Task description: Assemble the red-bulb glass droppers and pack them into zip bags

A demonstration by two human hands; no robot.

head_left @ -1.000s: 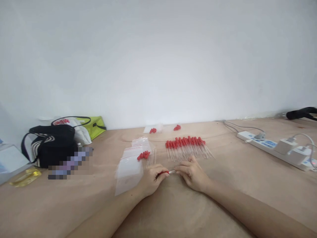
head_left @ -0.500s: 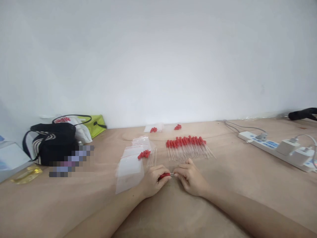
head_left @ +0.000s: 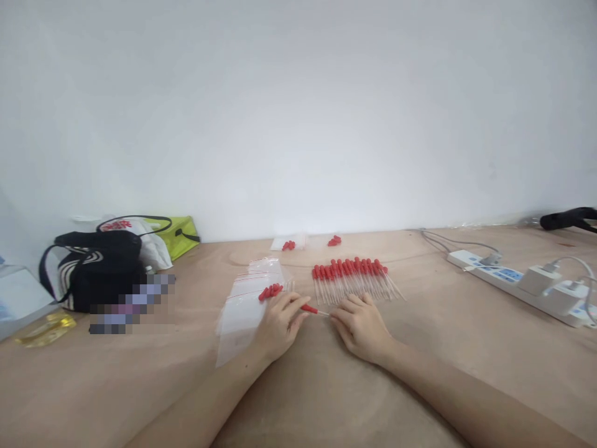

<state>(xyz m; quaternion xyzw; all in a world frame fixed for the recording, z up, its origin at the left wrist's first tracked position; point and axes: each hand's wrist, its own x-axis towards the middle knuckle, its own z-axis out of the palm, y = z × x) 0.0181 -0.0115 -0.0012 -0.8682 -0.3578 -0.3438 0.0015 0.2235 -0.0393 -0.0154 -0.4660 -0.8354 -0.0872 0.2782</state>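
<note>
Between my hands is a thin stick with a red tip. My right hand pinches the pale end of this stick. My left hand is beside the red end, its thumb and fingers apart. Just beyond my right hand lies a row of several red-tipped sticks, red ends toward the wall. Past my left hand a small pile of red pieces rests on overlapping clear zip bags. A few pale sticks beside that pile are mostly hidden by my left hand.
Small bags with red pieces lie near the wall, and more red pieces beside them. A black bag and green bag stand left. A white power strip with chargers is on the right.
My left hand has moved slightly away from me and loosened from the red end, so more of the red tip shows. My right hand has shifted slightly forward with the stick.
</note>
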